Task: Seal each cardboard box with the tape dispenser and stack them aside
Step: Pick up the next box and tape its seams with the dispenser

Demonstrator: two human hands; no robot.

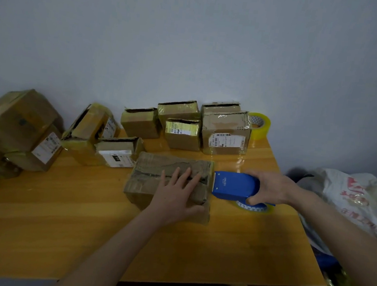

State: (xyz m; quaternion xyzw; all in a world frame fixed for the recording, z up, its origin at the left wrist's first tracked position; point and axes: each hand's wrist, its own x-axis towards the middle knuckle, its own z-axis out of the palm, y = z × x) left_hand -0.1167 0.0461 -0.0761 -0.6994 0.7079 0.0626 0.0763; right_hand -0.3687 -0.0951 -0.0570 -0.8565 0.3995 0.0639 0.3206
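i see the left hand lying flat, fingers spread, on the worn brown cardboard box at the centre of the orange wooden table, which i judge pins its flaps shut along the seam. the right hand curls round the blue plastic tape dispenser at the box's 3 o'clock end, mouth just beside the edge, ready to start a strip.

cardboard boxes: at least 10 | tape dispenser: 1 | spare tape roll: 1 | plastic bag: 1
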